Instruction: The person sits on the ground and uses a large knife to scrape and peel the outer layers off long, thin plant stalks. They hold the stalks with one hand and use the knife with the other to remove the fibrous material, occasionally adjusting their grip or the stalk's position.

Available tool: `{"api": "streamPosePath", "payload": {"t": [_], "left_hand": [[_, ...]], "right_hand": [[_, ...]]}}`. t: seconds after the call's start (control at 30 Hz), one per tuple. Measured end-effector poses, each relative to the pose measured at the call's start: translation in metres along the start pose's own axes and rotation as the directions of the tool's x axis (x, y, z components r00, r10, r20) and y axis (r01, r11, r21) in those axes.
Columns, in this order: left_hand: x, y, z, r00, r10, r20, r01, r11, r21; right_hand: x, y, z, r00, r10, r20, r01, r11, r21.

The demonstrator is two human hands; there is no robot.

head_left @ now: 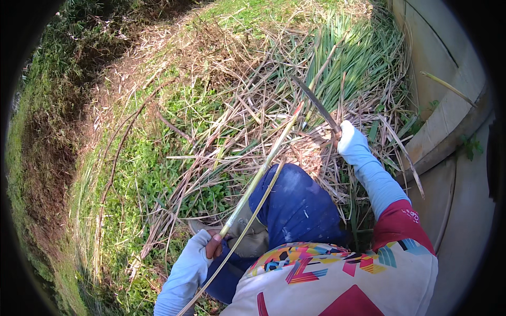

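My left hand point(204, 249), in a light blue sleeve, is closed around the lower end of a long pale green stalk point(255, 176). The stalk slants up and away to the right and shows a small red patch near its upper part. My right hand point(345, 136) grips the handle of a long knife point(319, 105) with a dark, slightly curved blade. That blade points up and left, crossing the line of the stalk; whether the two touch I cannot tell. A second, thinner yellowish stalk point(253, 216) runs beside the first, across my bent leg in blue trousers point(300, 205).
Cut green leaves point(358, 58) lie heaped at the far right, with dry straw point(232, 126) around them. Along the right side stands a pale curved wall point(448, 121). Dry branches point(124, 131) lie on the weedy ground at left, near a brown bank point(63, 184).
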State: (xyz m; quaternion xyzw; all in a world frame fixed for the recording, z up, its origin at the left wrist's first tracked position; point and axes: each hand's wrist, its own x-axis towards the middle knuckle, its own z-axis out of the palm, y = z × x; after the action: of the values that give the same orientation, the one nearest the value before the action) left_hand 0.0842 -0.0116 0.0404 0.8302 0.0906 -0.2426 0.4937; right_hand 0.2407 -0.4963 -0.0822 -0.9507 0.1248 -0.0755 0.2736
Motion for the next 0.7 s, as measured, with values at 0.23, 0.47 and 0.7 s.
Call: {"api": "streamPosePath", "payload": {"t": [0.23,0.47,0.7], "left_hand": [[0.004,0.012,0.013,0.854,0.519,-0.044,-0.296,0.553,0.779],[-0.019,0.008,0.005,0.925,0.365,-0.105,-0.164,0.632,0.757],[-0.006,-0.017,0.008,0.888,0.433,-0.153,-0.160,0.605,0.780]], "right_hand": [[-0.105,-0.095,-0.007,0.702,-0.560,0.441,0.596,0.800,0.067],[-0.014,-0.033,-0.014,0.978,-0.164,0.131,0.174,0.983,-0.064],[-0.044,-0.066,-0.011,0.970,-0.184,0.157,0.205,0.969,-0.135]]}}
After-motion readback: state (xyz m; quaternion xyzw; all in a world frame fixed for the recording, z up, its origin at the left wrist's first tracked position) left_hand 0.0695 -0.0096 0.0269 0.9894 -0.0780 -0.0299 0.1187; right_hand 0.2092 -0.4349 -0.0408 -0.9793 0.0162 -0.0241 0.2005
